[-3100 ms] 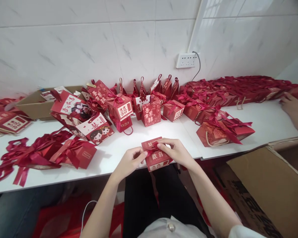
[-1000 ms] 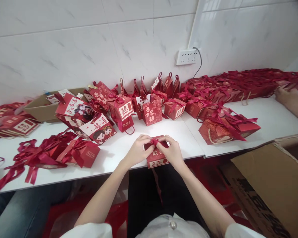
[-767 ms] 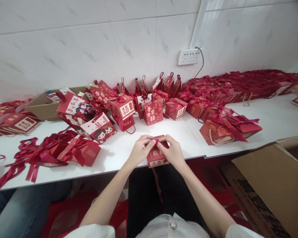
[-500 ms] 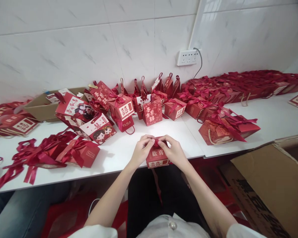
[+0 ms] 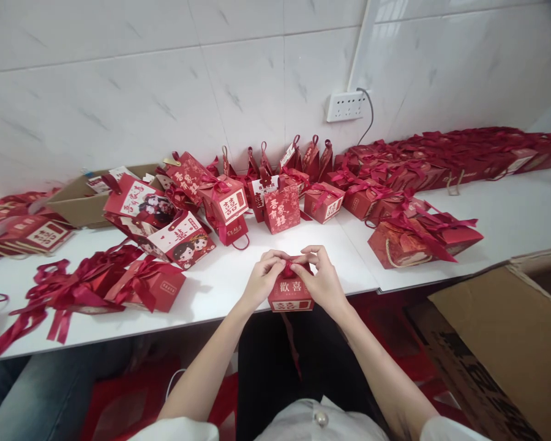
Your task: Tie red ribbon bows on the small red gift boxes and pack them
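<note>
A red box [image 5: 291, 296] with pale lettering is sitting at the near edge of the table [image 5: 211, 282], a red ribbon [image 5: 288, 269] bunching on its top.

Box [image 5: 291, 296] at table edge [image 5: 202, 318], boxes [image 5: 281, 211] behind, carton [image 5: 500, 337] right

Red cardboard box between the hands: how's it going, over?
Left hand and right hand at crimson satin ribbon. Red cardboard box beneath, at edge of white table. Upright red printed box beyond, apart.
</note>
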`<state>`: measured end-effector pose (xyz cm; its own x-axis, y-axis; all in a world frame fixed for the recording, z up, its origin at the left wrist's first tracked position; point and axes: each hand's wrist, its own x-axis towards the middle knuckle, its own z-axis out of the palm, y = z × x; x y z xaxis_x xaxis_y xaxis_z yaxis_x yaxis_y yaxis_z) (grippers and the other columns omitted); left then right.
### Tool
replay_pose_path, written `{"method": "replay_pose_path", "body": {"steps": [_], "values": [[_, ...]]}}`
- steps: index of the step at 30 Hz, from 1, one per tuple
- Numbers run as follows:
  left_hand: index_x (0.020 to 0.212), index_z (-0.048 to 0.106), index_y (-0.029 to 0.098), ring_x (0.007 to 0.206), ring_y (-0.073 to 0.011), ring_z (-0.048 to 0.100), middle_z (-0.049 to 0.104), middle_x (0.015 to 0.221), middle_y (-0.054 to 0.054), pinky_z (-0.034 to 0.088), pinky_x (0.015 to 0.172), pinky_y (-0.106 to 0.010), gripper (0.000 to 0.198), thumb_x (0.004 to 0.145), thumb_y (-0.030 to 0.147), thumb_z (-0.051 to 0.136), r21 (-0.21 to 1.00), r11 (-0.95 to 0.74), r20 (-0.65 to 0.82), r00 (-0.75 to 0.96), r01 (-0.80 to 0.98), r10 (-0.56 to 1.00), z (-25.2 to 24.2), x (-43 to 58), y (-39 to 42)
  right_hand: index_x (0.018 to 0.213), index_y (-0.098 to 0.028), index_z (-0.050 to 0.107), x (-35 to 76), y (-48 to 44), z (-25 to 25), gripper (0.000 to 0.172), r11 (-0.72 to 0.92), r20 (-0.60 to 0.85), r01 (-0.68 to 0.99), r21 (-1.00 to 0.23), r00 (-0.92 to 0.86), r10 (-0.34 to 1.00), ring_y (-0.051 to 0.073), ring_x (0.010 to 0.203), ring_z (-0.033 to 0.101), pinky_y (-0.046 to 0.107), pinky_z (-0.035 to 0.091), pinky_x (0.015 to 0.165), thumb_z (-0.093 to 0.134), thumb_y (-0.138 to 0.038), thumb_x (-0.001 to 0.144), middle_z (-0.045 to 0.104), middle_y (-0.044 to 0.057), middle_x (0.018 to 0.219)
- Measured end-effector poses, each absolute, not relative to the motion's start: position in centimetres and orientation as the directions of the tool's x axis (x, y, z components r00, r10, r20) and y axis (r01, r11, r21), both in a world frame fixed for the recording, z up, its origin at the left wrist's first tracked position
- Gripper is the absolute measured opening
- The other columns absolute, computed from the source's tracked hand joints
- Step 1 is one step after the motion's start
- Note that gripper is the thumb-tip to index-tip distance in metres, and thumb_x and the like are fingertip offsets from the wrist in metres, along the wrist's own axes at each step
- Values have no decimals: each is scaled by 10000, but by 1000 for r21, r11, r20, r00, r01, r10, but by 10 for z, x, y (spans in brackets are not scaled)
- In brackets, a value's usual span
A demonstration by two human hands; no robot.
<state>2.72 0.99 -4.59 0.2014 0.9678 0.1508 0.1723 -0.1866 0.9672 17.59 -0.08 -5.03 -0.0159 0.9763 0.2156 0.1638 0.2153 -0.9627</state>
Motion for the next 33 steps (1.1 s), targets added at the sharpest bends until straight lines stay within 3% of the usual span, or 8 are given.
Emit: {"method": "replay_pose_path", "body": {"steps": [6, 16, 23, 33], "values": [[601, 618, 184, 1029, -218, 537, 616, 1009, -60, 372, 973, -355, 273, 816, 290, 488, 971, -178, 141, 219, 160, 966, -44, 27, 11, 832, -223, 534, 178, 2, -47, 52, 318, 306, 223, -921, -87, 948, 190, 783, 618, 338, 463, 768, 518, -269, 813, 655, 22, 805], [545, 633, 176, 1102, -230, 535, 591, 1161, -70, 412, 956, -333, 275, 769, 259, 496, 989, -125, 102, 238, 83, 966, -49, 25, 12, 797, -227, 526, 179, 1, -44, 22, 342, 321, 354, -870, -118, 940, 202, 789, 622, 398, 460, 820, 518, -220, 817, 659, 14, 794], [505, 580, 190, 1157, -236, 514, 603, 1191, -61, 398, 984, -341, 311, 786, 277, 478, 964, -159, 134, 126, 212, 983, -43, 28, 7, 889, -211, 560, 193, -17, -40, 141, 551, 466, 392, -736, -297, 834, 226, 1167, 529, 405, 459, 951, 487, -113, 818, 539, 109, 1215], [520, 620, 213, 1223, -259, 442, 533, 1314, 10, 295, 1064, -423, 311, 796, 274, 491, 923, -80, 118, -79, 378, 990, -34, 35, -11, 883, -209, 623, 188, -16, -50, 83, 572, 533, 474, -669, -230, 814, 209, 1014, 611, 375, 527, 883, 575, -154, 844, 597, 96, 1078]]}}
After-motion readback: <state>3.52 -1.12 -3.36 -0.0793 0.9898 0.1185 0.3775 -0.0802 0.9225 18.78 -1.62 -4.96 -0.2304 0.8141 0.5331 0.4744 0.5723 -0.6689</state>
